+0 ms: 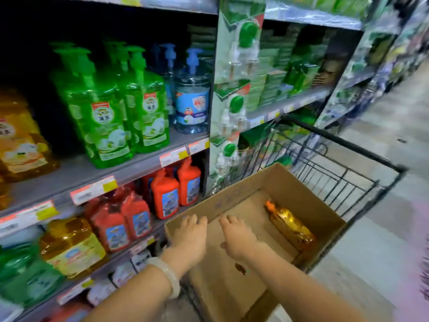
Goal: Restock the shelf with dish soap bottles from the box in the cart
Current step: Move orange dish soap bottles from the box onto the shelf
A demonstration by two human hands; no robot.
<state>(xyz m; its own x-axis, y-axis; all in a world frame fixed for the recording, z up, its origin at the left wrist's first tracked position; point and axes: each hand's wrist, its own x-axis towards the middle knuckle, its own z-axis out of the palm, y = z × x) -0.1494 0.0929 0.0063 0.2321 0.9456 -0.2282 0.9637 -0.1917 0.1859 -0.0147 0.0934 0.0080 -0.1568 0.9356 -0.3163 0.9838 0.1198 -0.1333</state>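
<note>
- The left hand (189, 238), a pale bracelet (168, 276) on its wrist, rests on the near rim of the cardboard box (308, 201), fingers loosely curled over the edge.
- The right hand (236, 235) hovers inside the box, fingers relaxed, holding nothing.
- One amber bottle (290, 225) lies on its side along the box's right wall.
- The box sits in a black wire cart (348, 163) beside the shelf (76, 175) of green bottles (109, 112).

one head-worn wide-angle view looks forward and down, close over the left hand (189, 238). the open brown cardboard box (308, 205) lies just beyond the hand, grey store shelves (69, 175) to its left.
</note>
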